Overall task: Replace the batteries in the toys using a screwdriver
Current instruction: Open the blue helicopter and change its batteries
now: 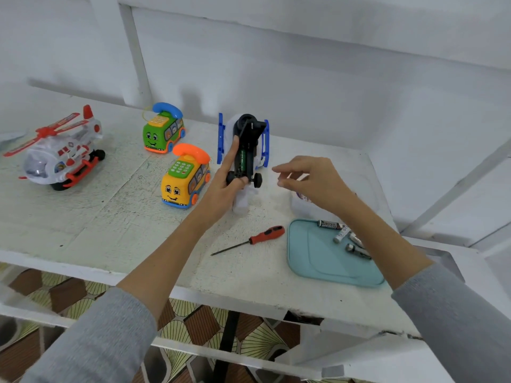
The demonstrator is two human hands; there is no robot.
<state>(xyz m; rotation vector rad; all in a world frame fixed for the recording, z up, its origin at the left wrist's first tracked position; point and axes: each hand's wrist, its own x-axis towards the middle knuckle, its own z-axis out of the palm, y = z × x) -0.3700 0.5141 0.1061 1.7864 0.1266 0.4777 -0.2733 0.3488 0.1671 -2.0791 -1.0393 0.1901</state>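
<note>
Left hand (224, 186) grips the upturned toy (244, 150), thumb on the near axle, forefinger up its left flank, underside facing the camera. The battery bay is uncovered, and a green cell (242, 163) sits in it, long axis running away from the person, in line with the toy's body. Right hand (309, 181) hovers just to the right of the toy, fingers loosely spread, holding nothing; it is the free hand and the nearer one to the bay. My read: the next reach goes leftward from that hand to the bay, or back toward the tray.

Out from there: one red-handled screwdriver (250, 240) lies on the table (116, 225) in front of the toy, tip pointing left, nearer the right hand. One teal tray (326, 261) lies beside it, partly under the right forearm, holding about four loose batteries (341, 234); the arm may hide more. Toys, counted: four. The one in hand, a yellow phone-bus (184, 179), a green phone-bus (163, 131), a helicopter (60, 153) far left.
</note>
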